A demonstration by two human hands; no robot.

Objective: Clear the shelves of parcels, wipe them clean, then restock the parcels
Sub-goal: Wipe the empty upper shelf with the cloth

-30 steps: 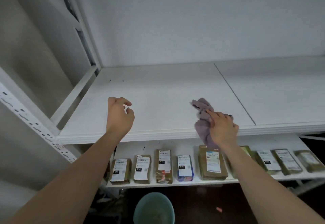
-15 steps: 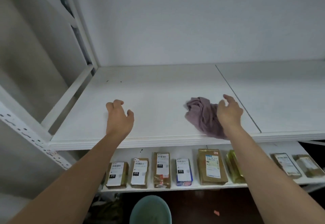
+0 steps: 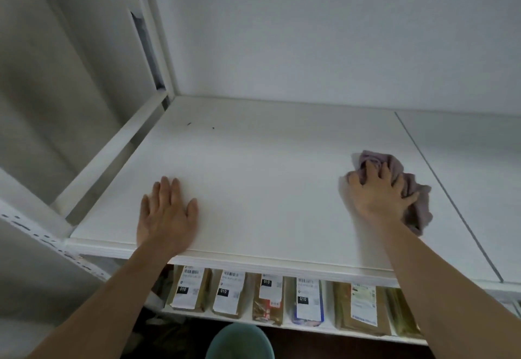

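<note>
Left hand (image 3: pixel 166 215) lies flat, fingers straight, on the near left of the shelf (image 3: pixel 267 178); right hand (image 3: pixel 380 192) grips the cloth (image 3: pixel 417 203) at right; parcels (image 3: pixel 282 299) line the lower shelf

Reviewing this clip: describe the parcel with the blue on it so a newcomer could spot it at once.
Start at the white upper shelf, then drop to the row of parcels on the lower shelf beneath its front edge. The blue parcel is fourth from the left, the only one with blue wrapping; its neighbours are brown.
</note>
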